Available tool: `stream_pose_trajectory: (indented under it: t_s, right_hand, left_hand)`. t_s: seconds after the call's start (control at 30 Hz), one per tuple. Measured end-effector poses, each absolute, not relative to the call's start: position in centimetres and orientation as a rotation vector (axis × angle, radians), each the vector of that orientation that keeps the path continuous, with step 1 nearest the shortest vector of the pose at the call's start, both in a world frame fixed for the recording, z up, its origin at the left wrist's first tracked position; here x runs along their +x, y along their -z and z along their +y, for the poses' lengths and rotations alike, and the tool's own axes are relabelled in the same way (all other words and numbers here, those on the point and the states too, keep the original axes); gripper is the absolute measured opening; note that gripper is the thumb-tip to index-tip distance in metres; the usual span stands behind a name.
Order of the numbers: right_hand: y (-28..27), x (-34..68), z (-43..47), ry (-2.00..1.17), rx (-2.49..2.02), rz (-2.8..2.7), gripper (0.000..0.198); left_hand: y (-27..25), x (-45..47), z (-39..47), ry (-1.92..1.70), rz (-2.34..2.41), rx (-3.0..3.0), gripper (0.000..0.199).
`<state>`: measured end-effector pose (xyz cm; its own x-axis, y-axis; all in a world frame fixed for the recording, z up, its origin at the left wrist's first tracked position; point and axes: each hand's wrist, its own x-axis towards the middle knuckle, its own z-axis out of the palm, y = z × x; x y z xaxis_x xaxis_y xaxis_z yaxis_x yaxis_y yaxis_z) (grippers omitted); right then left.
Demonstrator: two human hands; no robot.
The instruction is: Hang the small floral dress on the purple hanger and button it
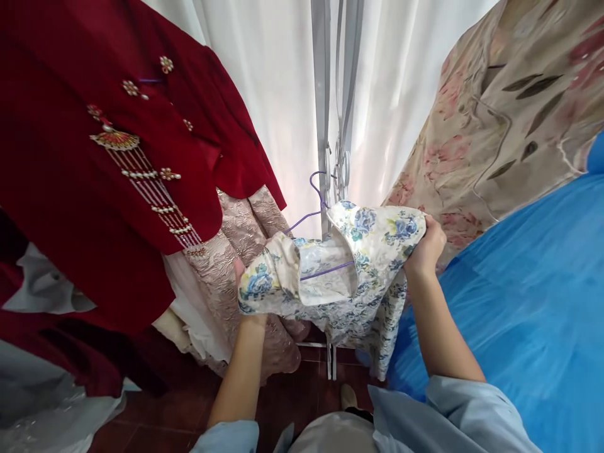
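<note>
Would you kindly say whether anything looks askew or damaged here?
The floral garment looks askew: its shoulder at the right hand appears higher than at the left hand, and the purple hanger inside it slants. I see no clear damage.

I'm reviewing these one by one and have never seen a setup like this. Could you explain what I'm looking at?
There is no machine here: a person works with two bare hands. The single picture comes from a camera on their head, looking forward and down, so their arms reach in from the bottom edge. The right hand grips one shoulder of a blue-flowered garment. The left hand is at the other shoulder, mostly covered by cloth, so its grip is hard to judge. A purple hanger runs inside the garment. Around it are a dark red jacket, a beige floral garment, bright blue fabric and white curtains.
</note>
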<state>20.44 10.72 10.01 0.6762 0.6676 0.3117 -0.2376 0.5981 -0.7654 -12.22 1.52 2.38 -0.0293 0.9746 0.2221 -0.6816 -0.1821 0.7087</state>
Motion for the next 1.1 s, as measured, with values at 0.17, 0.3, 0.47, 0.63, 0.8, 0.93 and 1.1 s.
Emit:
stream_pose_trajectory:
  t_s: [0.17, 0.3, 0.47, 0.63, 0.8, 0.93, 1.1]
  right_hand:
    - [-6.7, 21.6, 9.7, -0.411, -0.793, -0.568, 0.022]
    - [-2.4, 21.1, 8.5, -0.419, -0.840, -0.605, 0.027]
    - [3.5, 20.6, 6.3, -0.599, -0.951, -0.747, 0.038]
    - [7.7, 21.3, 2.9, -0.764, -1.133, -0.955, 0.034]
    - [9.7, 20.6, -0.3, -0.289, -1.219, -0.956, 0.037]
    - [10.4, 17.4, -2.7, -0.652, -1.187, -1.207, 0.024]
    - [11.0, 11.0, -4.6, -1.101, -1.259, -1.579, 0.031]
  left_hand:
    - [1.9, -13.2, 0.4, -1.534, 0.413, 0.746, 0.090]
    - [7.4, -11.4, 0.7, -1.659, 0.589, 0.649, 0.092]
    - [13.1, -5.9, 2.2, -1.533, 0.956, 0.644, 0.071]
    - [15.2, -1.9, 2.0, -1.499, 1.295, 0.765, 0.059]
    - [15.4, -1.2, 0.0, -1.564, 1.354, 0.715, 0.048]
    - [15.9, -1.7, -2.5, -1.554, 1.347, 0.752, 0.055]
    - [15.2, -2.8, -5.8, -1.421, 1.266, 0.789, 0.059]
